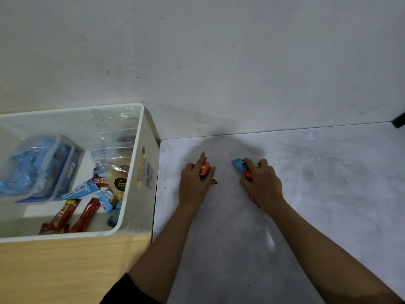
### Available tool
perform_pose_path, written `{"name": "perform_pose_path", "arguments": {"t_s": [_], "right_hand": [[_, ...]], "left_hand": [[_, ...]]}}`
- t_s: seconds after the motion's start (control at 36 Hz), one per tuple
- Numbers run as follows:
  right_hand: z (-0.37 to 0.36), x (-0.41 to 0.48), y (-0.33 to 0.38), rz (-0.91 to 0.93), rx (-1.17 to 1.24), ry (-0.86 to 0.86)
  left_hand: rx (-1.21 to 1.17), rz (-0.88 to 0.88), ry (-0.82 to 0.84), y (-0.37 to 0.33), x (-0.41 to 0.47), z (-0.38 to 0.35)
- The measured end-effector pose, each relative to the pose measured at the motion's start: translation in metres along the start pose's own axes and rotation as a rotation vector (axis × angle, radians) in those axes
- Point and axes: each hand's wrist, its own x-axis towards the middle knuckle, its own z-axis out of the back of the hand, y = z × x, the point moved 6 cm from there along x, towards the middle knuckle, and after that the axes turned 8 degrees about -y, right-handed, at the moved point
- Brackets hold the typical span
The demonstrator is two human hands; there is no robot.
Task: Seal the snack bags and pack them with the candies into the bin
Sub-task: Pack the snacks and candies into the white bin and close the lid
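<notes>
Red and blue candy wrappers show from under two hands pressed to a mottled grey table [306, 172]. The left hand [194, 181] is curled over a red candy [205, 169], forefinger stretched past it; a second red wrapper tip pokes out by the thumb. The right hand [262, 182] is bunched around a blue candy [239, 164] and red pieces, a red strip trailing beneath the wrist.

Just left of the table's rounded corner stands the white bin [140, 137], its near wall beside the table edge. Inside lie red candy bars [72, 216], blue candy packs [80, 189], a clear snack bag [116, 148] leaning on the right wall and a blue bag [32, 165] at the left; whether the bags are sealed cannot be told.

The bin rests on a pale wood surface [65, 266], lower than the tabletop. Right of the hands the table runs bare to its far edge, where a dark object [399, 120] shows at the corner. A scuffed, off-white wall [219, 58] rises behind everything.
</notes>
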Motion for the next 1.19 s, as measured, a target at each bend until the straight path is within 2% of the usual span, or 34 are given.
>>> {"name": "perform_pose_path", "arguments": {"t_s": [0.19,0.42,0.5,0.61,0.75,0.89,1.06,1.19], "right_hand": [[0.012,-0.008,0.001,-0.038,0.067,0.003],[0.058,-0.001,0.017,-0.020,0.121,-0.115],[0.080,0.002,0.026,0.061,0.175,-0.221],[0.118,0.008,0.051,0.043,0.180,-0.216],[0.158,0.012,0.110,0.147,0.206,-0.313],[0.177,0.009,0.191,0.270,0.232,-0.374],[0.151,-0.012,0.300,0.388,0.291,-0.338],[0.106,-0.030,0.375,0.372,0.323,-0.245]], "left_hand": [[-0.011,-0.037,-0.010,-0.018,0.004,0.011],[-0.010,-0.150,-0.083,-0.060,0.013,0.036],[-0.086,-0.103,-0.065,-0.076,0.020,0.049],[-0.136,-0.157,-0.118,-0.101,0.030,0.082],[-0.181,-0.214,-0.230,-0.120,0.045,0.143],[-0.190,-0.213,-0.344,-0.103,0.059,0.219],[-0.067,-0.176,-0.374,-0.039,0.066,0.304],[0.030,-0.111,-0.330,0.030,0.073,0.358]]}}
